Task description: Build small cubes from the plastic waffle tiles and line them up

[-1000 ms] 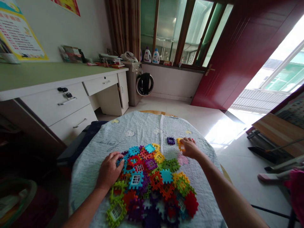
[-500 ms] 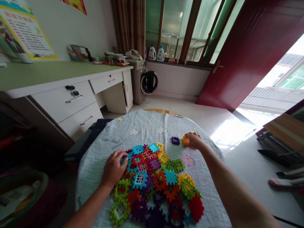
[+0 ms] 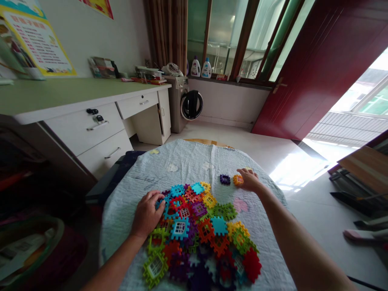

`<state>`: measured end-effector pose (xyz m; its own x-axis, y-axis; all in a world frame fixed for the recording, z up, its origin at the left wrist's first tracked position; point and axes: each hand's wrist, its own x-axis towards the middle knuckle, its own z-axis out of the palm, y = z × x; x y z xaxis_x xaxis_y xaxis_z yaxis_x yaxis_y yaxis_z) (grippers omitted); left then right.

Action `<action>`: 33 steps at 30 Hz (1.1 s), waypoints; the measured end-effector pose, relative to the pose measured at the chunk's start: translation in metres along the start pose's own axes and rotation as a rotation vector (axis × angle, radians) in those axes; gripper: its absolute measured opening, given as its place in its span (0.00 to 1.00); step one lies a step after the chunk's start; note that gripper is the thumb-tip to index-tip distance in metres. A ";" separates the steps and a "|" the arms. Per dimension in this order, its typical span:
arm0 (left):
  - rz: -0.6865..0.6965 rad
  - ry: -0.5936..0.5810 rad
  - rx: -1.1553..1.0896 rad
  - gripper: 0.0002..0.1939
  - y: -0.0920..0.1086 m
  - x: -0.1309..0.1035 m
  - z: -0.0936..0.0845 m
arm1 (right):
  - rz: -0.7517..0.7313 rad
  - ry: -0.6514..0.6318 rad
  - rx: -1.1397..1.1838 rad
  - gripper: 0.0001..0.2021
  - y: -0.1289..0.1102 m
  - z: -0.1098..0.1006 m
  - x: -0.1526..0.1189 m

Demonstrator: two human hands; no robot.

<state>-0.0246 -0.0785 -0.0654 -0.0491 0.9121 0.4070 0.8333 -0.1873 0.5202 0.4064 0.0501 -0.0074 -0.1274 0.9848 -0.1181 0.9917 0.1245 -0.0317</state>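
Observation:
Interlocking plastic building blocks (image 3: 199, 209) in many colours lie in a pile on the cloth-covered round table. My left hand (image 3: 148, 213) rests at the pile's left edge, thumb apart from the fingers, its fingertips by a blue block (image 3: 171, 210). Farther back on the right, my right hand (image 3: 249, 179) is beside an orange block (image 3: 238, 180), fingers extended and not closed round it. That block lies on the cloth just right of a dark purple block (image 3: 224, 179), with a small gap between them.
The pale blue cloth (image 3: 190, 159) covers the table. A white desk with drawers (image 3: 91, 129) stands at the left, and a washing machine (image 3: 178, 105) with its door open stands beyond. A bin (image 3: 57, 246) is at the lower left. A red door (image 3: 291, 72) is at the right.
The fingers of my right hand have loosened and lifted off the orange block, which stays beside the purple one. My left hand keeps its place. The view has shifted slightly.

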 end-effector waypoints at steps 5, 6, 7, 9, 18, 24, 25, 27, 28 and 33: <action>-0.008 0.011 -0.018 0.12 0.001 0.001 -0.001 | -0.034 0.105 0.133 0.32 -0.015 -0.011 -0.033; -0.012 0.013 -0.027 0.14 0.002 0.001 -0.001 | -0.065 0.101 0.168 0.31 -0.020 -0.012 -0.044; -0.015 0.015 -0.038 0.15 0.002 0.001 -0.001 | -0.102 0.081 0.197 0.30 -0.025 -0.013 -0.055; -0.020 0.021 -0.062 0.18 0.003 0.001 -0.002 | -0.154 0.028 0.238 0.29 -0.036 -0.012 -0.078; -0.018 0.013 -0.087 0.20 0.008 0.002 -0.007 | -0.201 -0.083 0.379 0.26 -0.075 0.013 -0.145; -0.031 0.038 -0.110 0.20 0.009 0.002 -0.007 | -0.204 0.007 0.401 0.23 -0.084 0.023 -0.145; -0.033 0.042 -0.119 0.20 0.007 0.002 -0.007 | -0.210 0.018 0.408 0.22 -0.084 0.023 -0.144; -0.038 0.040 -0.139 0.20 0.004 0.004 -0.007 | -0.206 0.040 0.426 0.22 -0.081 0.025 -0.142; -0.042 0.035 -0.147 0.20 0.003 0.006 -0.007 | -0.194 0.051 0.438 0.22 -0.078 0.027 -0.141; -0.034 0.046 -0.060 0.19 0.022 0.033 -0.008 | -0.125 0.111 0.490 0.21 -0.064 0.037 -0.134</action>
<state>-0.0121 -0.0558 -0.0346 -0.1037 0.9008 0.4217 0.7963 -0.1789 0.5779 0.3590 -0.0939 -0.0267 -0.2160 0.9762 0.0215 0.8416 0.1973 -0.5028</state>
